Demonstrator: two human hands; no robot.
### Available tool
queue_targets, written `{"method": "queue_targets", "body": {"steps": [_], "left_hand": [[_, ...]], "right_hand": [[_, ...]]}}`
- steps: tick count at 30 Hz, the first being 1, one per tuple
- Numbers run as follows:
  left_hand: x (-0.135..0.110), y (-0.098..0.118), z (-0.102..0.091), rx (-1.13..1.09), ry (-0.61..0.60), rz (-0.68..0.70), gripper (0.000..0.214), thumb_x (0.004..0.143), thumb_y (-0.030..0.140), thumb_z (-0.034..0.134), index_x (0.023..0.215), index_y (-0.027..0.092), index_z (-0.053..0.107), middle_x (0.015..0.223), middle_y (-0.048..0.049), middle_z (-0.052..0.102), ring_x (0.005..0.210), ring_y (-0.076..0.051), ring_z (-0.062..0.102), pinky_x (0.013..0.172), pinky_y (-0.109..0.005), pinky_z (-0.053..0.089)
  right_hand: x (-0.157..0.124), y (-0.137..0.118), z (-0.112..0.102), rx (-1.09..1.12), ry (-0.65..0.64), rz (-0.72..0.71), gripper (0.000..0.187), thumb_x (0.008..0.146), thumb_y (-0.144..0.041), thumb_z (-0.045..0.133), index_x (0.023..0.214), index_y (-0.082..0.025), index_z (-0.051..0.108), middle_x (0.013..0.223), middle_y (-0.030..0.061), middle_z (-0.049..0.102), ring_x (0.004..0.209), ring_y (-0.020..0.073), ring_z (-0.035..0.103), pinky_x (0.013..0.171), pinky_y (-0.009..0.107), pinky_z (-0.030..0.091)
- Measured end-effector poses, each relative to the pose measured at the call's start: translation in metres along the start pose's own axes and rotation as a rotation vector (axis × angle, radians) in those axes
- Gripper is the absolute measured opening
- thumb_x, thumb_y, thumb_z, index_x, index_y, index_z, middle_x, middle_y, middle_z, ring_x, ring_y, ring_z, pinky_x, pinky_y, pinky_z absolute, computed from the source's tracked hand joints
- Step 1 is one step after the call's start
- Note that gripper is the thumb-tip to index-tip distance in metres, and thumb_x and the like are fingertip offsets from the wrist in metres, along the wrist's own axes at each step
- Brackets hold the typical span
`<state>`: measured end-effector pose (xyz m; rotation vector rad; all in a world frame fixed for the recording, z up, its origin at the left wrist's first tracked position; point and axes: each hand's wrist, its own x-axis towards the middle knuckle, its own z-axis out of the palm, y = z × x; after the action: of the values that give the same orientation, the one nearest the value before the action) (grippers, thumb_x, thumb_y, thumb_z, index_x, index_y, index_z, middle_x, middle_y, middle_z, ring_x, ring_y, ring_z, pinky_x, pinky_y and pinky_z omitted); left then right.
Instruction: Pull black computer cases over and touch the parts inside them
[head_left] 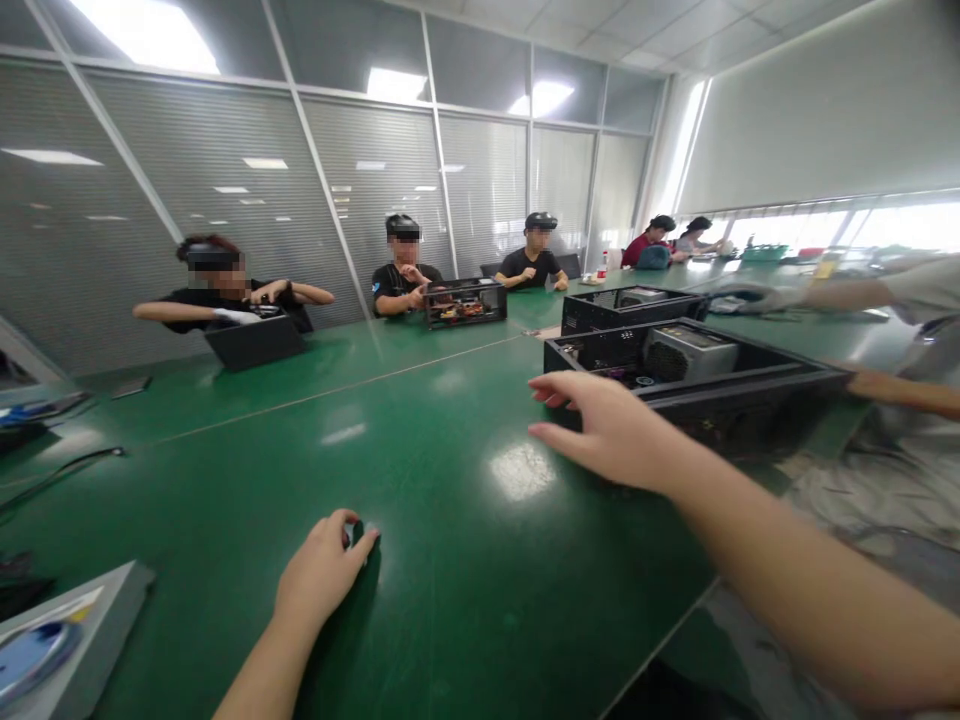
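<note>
My left hand [322, 567] rests on the green table [420, 480], its fingers curled round a small dark object [357, 532] that I cannot make out. My right hand [600, 425] reaches out over the table with fingers stretched and apart, holding nothing. Its fingertips are close to the near left corner of an open black computer case [697, 385], which holds a grey power supply [686, 352].
A second open case [626, 308] stands behind the first. A grey box [71, 640] lies at the near left edge. Several people sit along the far side with cases and a laptop. A person's arms reach in at right [885, 385]. Cables lie at far left.
</note>
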<state>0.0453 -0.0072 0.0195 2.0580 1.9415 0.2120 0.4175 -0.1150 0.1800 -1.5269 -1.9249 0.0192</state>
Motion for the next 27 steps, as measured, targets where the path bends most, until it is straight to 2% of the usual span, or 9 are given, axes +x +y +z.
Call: {"method": "queue_targets", "body": {"steps": [3,5,9,14,19,21,24,26,27], "left_hand": [[0.001,0.001,0.002,0.012,0.015,0.008,0.052,0.089,0.062,0.044,0.119,0.021,0.055,0.114,-0.0107,0.06,0.1,-0.028,0.061,0.08,-0.037,0.046],[0.001,0.001,0.004,0.023,0.027,0.018,0.051,0.089,0.062,0.044,0.118,0.021,0.056,0.115,-0.0112,0.061,0.102,-0.029,0.061,0.079,-0.037,0.046],[0.0,0.0,0.005,0.032,0.051,0.025,0.05,0.088,0.062,0.045,0.117,0.022,0.056,0.12,-0.0121,0.06,0.105,-0.031,0.061,0.077,-0.037,0.046],[-0.004,0.0,0.009,-0.001,0.071,0.032,0.048,0.088,0.058,0.049,0.118,0.021,0.058,0.121,-0.0124,0.061,0.105,-0.031,0.061,0.079,-0.038,0.046],[0.001,-0.003,0.011,-0.24,0.205,-0.034,0.041,0.084,0.053,0.059,0.109,0.019,0.062,0.101,-0.0088,0.066,0.092,-0.026,0.064,0.078,-0.036,0.047],[0.004,-0.008,0.002,-0.465,0.383,-0.093,0.037,0.082,0.05,0.063,0.102,0.019,0.063,0.091,-0.0053,0.066,0.084,-0.022,0.064,0.076,-0.034,0.048],[0.004,-0.022,-0.024,-0.808,0.74,-0.112,0.033,0.081,0.047,0.067,0.098,0.019,0.063,0.087,-0.0018,0.064,0.072,-0.017,0.062,0.065,-0.029,0.048],[0.0,-0.032,-0.043,-1.006,0.921,-0.1,0.027,0.082,0.04,0.066,0.098,0.019,0.061,0.085,-0.0008,0.063,0.066,-0.014,0.06,0.057,-0.025,0.044],[-0.002,-0.037,-0.05,-1.081,0.976,-0.1,0.025,0.083,0.037,0.065,0.098,0.018,0.06,0.084,-0.0008,0.063,0.064,-0.013,0.059,0.054,-0.024,0.043]], "right_hand": [[0.026,0.032,-0.035,-0.193,-0.081,0.123,0.046,0.087,-0.051,0.064,0.117,-0.015,0.068,0.11,0.0125,0.072,0.099,0.0288,0.067,0.089,0.04,0.051],[0.052,0.057,-0.039,-0.281,-0.192,0.268,0.048,0.086,-0.058,0.064,0.101,-0.013,0.071,0.101,0.0153,0.072,0.097,0.0316,0.067,0.086,0.039,0.05],[0.094,0.093,-0.007,-0.111,-0.331,0.585,0.041,0.079,-0.049,0.076,0.091,-0.01,0.068,0.087,0.0157,0.072,0.082,0.0282,0.069,0.073,0.035,0.053],[0.105,0.094,0.035,-0.008,-0.39,0.604,0.032,0.074,-0.02,0.073,0.103,-0.01,0.065,0.076,0.0092,0.071,0.059,0.0215,0.066,0.056,0.032,0.052],[0.092,0.054,0.046,-0.034,-0.51,0.441,0.024,0.067,-0.017,0.075,0.089,-0.012,0.066,0.079,0.0073,0.07,0.068,0.0219,0.067,0.061,0.028,0.05],[0.078,0.027,0.045,0.005,-0.633,0.28,0.023,0.066,-0.015,0.074,0.088,-0.014,0.067,0.084,0.0049,0.072,0.076,0.0207,0.067,0.067,0.025,0.05],[0.05,-0.009,0.033,0.049,-0.869,-0.101,0.032,0.073,-0.018,0.07,0.104,-0.015,0.067,0.102,0.0066,0.072,0.088,0.0212,0.067,0.074,0.025,0.051],[0.033,-0.015,0.014,0.047,-1.041,-0.292,0.038,0.079,-0.022,0.067,0.117,-0.017,0.066,0.11,0.0079,0.071,0.095,0.022,0.067,0.079,0.027,0.052],[0.027,-0.011,0.002,0.029,-1.066,-0.301,0.037,0.079,-0.022,0.067,0.116,-0.019,0.068,0.109,0.0066,0.072,0.095,0.0216,0.068,0.08,0.027,0.053]]}}
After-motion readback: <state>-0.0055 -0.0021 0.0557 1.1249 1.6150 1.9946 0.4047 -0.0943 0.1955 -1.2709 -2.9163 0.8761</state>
